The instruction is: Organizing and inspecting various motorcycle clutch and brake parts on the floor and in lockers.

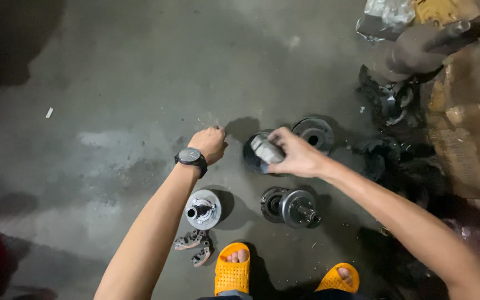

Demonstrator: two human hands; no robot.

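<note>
— Grey block point(266, 149), where is it?
— Gripped in the right hand point(298, 155) over the dark drum point(254, 158), pressed down to rub it.
— And the left hand point(209, 143)?
— Fisted, seemingly holding nothing, resting on the floor point(140, 83) for support.

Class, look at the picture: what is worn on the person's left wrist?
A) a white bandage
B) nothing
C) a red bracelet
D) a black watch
D: a black watch with a dark dial sits on the wrist just below the left hand, which is closed in a fist above the concrete floor.
</note>
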